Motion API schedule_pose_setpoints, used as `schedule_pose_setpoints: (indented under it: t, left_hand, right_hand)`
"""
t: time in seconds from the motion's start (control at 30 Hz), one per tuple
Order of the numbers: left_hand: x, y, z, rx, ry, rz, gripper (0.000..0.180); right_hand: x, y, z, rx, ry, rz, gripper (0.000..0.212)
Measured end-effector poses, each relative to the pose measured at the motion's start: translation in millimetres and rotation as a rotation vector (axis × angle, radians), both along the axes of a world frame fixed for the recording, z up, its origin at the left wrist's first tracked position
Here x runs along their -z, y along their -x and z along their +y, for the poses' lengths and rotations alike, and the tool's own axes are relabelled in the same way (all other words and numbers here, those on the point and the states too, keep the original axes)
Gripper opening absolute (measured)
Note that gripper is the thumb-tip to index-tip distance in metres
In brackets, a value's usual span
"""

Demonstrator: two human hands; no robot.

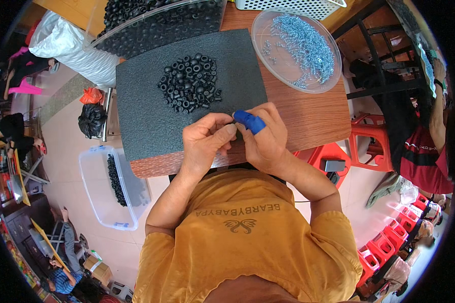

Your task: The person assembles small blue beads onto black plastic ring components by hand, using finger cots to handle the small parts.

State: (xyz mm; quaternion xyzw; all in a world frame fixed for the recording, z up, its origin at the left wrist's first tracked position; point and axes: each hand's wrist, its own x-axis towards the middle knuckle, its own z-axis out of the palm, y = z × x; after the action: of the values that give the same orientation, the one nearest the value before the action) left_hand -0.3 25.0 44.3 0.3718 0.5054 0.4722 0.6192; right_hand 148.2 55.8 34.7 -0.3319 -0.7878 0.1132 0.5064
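My left hand [207, 139] and my right hand [268, 139] meet over the near edge of the dark textured mat [141, 111]. Their thumbs and fingers pinch together at one spot, and whatever they hold is too small and covered to make out. A blue finger cover [249, 121] wraps my right index finger. Just beyond my hands lies a pile of small black round parts [189, 83], some like short hollow sleeves, some domed. A round clear tray [260, 43] to the right holds many tiny shiny bluish metal pieces [306, 43].
A clear bin [162, 30] full of black parts stands at the far left of the wooden table [308, 118]; a white perforated basket [288, 5] is beyond. On the floor at left sits a clear box [98, 194]. Red stools [371, 141] and a seated person [427, 156] are at right.
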Motion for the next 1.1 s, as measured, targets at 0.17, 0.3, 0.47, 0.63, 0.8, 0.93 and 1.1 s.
schedule_pose_setpoints:
  t: [0.17, 0.3, 0.47, 0.63, 0.8, 0.93, 1.1]
  left_hand:
    - [4, -3, 1, -0.044, 0.029, -0.069, 0.010]
    - [9, -3, 2, -0.114, 0.032, -0.186, 0.007]
    - [10, -3, 5, -0.193, 0.078, -0.345, 0.007]
    - [5, -9, 7, -0.254, 0.075, -0.331, 0.005]
    - [7, -8, 7, -0.241, 0.075, -0.328, 0.005]
    - [11, -5, 7, -0.209, 0.077, -0.342, 0.006]
    - [8, -1, 3, -0.128, 0.120, -0.364, 0.016]
  right_hand:
    - [-1, -1, -4, -0.032, 0.022, 0.023, 0.028]
    - [-4, -6, -1, -0.083, 0.038, 0.002, 0.032]
    - [-4, -8, 2, -0.083, 0.139, -0.091, 0.038]
    - [-5, 0, 7, -0.087, 0.098, -0.157, 0.035]
    - [4, 3, 11, -0.085, -0.016, -0.165, 0.028]
    - [8, 4, 13, -0.074, -0.100, -0.216, 0.027]
    - [9, -3, 16, -0.096, -0.118, -0.223, 0.035]
